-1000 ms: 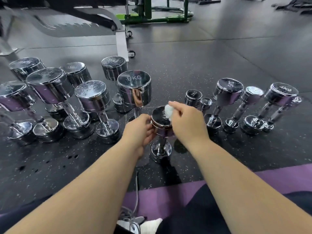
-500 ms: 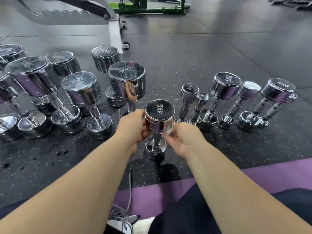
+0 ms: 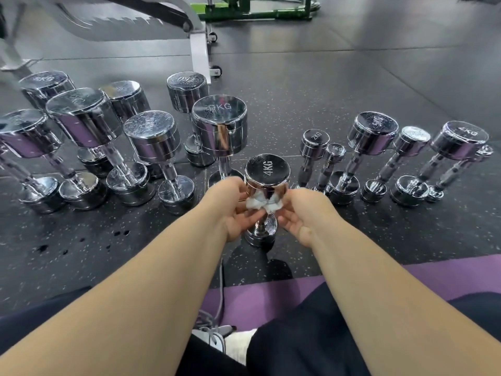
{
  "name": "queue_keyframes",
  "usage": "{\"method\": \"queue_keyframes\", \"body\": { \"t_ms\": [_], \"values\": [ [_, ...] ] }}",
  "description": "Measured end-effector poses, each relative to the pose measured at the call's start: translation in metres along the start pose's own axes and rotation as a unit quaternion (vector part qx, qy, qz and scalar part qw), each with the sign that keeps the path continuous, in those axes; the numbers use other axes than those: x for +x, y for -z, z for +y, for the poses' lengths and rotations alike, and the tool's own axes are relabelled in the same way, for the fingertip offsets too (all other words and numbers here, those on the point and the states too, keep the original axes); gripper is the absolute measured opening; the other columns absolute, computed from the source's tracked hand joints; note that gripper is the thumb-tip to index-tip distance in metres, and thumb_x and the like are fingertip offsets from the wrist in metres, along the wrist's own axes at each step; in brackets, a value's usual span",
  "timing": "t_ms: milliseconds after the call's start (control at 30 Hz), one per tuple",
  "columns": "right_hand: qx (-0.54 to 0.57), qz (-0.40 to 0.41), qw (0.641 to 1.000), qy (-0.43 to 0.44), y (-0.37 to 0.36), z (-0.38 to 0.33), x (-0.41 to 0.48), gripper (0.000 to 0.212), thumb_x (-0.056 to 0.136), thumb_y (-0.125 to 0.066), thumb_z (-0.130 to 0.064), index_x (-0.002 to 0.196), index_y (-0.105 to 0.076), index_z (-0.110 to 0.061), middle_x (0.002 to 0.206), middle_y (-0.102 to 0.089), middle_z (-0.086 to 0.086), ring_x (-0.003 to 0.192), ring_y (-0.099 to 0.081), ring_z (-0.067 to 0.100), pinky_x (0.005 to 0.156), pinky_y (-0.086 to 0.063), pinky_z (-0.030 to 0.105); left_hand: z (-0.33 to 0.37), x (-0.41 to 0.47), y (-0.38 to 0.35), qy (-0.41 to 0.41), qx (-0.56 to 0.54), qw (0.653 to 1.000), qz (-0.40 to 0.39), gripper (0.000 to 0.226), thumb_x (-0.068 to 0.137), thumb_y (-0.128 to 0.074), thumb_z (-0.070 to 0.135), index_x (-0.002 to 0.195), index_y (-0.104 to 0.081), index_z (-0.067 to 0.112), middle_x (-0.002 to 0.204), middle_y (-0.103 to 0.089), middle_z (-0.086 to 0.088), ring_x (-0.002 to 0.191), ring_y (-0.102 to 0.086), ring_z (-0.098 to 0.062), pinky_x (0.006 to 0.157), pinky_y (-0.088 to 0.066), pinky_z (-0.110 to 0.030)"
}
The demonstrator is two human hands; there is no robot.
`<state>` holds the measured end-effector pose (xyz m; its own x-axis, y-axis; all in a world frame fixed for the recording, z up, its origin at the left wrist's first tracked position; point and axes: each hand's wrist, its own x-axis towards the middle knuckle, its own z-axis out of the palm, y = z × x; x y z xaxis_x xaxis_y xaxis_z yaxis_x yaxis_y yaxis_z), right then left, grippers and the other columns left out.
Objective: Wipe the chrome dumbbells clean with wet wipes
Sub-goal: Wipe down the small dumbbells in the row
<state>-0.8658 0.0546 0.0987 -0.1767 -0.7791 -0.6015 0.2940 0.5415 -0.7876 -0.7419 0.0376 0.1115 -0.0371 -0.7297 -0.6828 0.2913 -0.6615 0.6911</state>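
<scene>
On the dark speckled floor [image 3: 298,90], dead centre of the head view, a chrome 4KG dumbbell [image 3: 267,169] stands upright on one end, label face up. A white wet wipe [image 3: 264,203] is bunched against the lower edge of its top head, just above the handle. Left hand [image 3: 230,207] pinches the wipe's left end, thumb on top, fingers under it. Right hand [image 3: 303,210] grips the wipe's right end, fingers curled in. Both hands sit tight against the top head, one on each side. The bottom head rests on the floor between the wrists.

Just behind-left of the 4KG dumbbell stands a big dumbbell [image 3: 219,126], first digit of its KG label unclear. Further left of the 4KG dumbbell is a group of large dumbbells [image 3: 81,115], all upright, packed close. Just right of it stand a 2KG dumbbell [image 3: 314,142] and a 1KG dumbbell [image 3: 334,151], side by side. Further right is a row of more dumbbells [image 3: 458,139], also on end.

Far behind the 4KG dumbbell: a white bench frame [image 3: 199,50] on wheels and a green frame [image 3: 252,9]. Near side of it: a purple mat [image 3: 447,275], a grey cable [image 3: 221,294] and dark-clothed legs. Dark wet spots [image 3: 43,248] are on the floor to its near left.
</scene>
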Motion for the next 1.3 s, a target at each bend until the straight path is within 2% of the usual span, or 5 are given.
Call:
{"method": "queue_keyframes", "body": {
  "t_ms": [300,800,900,1167,1300],
  "values": [
    [0.056,-0.008,0.998,0.024,-0.006,-0.010,0.005,0.031,0.093,-0.056,-0.045,0.089,-0.064,-0.015,0.081,-0.065,0.002,0.076,-0.062,0.018,0.081,-0.055,0.035,-0.002,0.010,-0.008,-0.101,-0.149,0.983,0.031,0.010,0.089,-0.049,0.013,0.091,-0.058,0.008,0.074,-0.057,-0.006,0.061,-0.049,-0.017,0.063,-0.046,-0.030],
    [0.068,-0.009,0.997,0.036,-0.007,-0.010,0.008,0.027,0.096,-0.051,-0.037,0.085,-0.063,-0.016,0.074,-0.066,0.001,0.076,-0.062,0.019,0.072,-0.054,0.032,-0.006,0.010,-0.011,-0.234,-0.110,0.960,0.105,0.020,0.082,-0.053,-0.005,0.094,-0.066,0.004,0.067,-0.063,-0.003,0.059,-0.055,-0.014,0.049,-0.047,-0.017],
    [0.090,-0.007,0.995,0.044,-0.007,-0.011,0.011,0.026,0.097,-0.051,-0.031,0.079,-0.062,-0.016,0.054,-0.062,-0.004,0.063,-0.058,0.014,0.062,-0.055,0.030,-0.006,0.003,-0.010,-0.317,-0.001,0.944,0.086,0.019,0.094,-0.056,0.015,0.096,-0.074,0.018,0.088,-0.075,0.003,0.081,-0.069,-0.009,0.073,-0.054,-0.022],
    [0.088,-0.017,0.995,0.053,-0.004,-0.009,0.014,0.029,0.099,-0.049,-0.034,0.091,-0.066,-0.012,0.064,-0.064,0.000,0.054,-0.058,0.014,0.062,-0.052,0.029,-0.003,0.002,-0.015,-0.551,0.386,0.738,0.059,0.031,0.090,-0.058,0.002,0.105,-0.074,0.024,0.105,-0.056,0.020,0.096,-0.059,0.000,0.085,-0.047,-0.016],
    [0.087,-0.015,0.995,0.048,-0.002,-0.009,0.013,0.028,0.100,-0.047,-0.035,0.096,-0.064,-0.013,0.068,-0.066,0.000,0.057,-0.060,0.013,0.061,-0.055,0.028,0.011,0.012,-0.010,-0.501,0.472,0.716,0.114,0.021,0.095,-0.060,0.018,0.110,-0.074,0.020,0.108,-0.053,0.016,0.112,-0.051,-0.014,0.100,-0.042,-0.028]
  ]
}}
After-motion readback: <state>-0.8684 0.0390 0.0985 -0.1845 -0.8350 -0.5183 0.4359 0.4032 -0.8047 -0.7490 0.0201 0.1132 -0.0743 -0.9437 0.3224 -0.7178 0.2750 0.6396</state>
